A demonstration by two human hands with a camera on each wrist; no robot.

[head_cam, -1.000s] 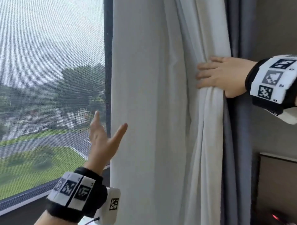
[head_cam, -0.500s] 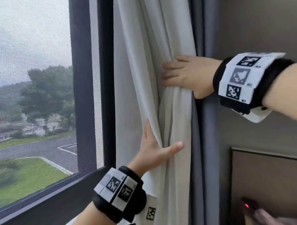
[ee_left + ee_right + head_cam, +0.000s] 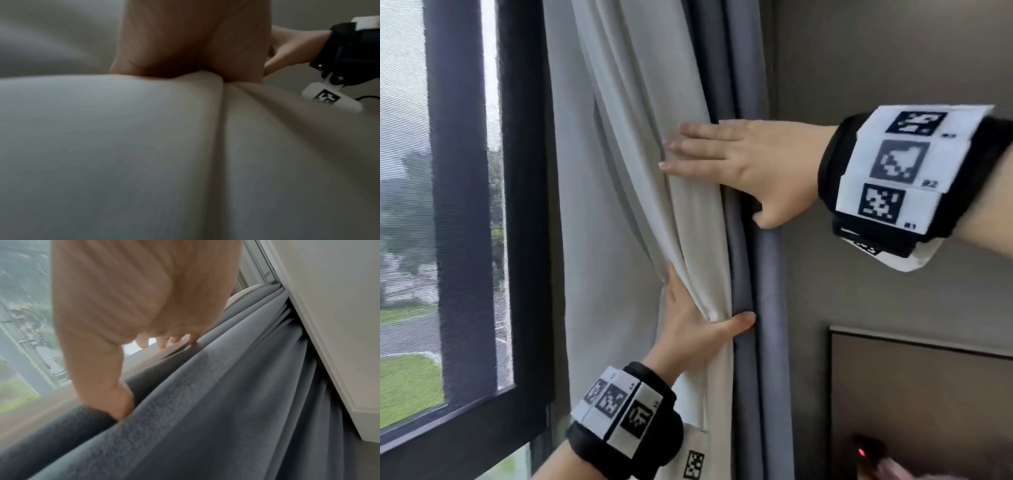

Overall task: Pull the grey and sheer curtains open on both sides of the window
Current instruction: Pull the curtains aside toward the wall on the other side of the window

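step: bunching sheer curtain (image 3: 654,192) onto grey curtain (image 3: 767,308) at right window edge | right hand (image 3: 750,161) flat, fingers straight, pressing folds | left hand (image 3: 698,329) open, pushing lower folds | next, I think: press tighter to wall

Our head view looks rightward at the window edge; our wrist views sit close against the curtain folds (image 3: 640,192).
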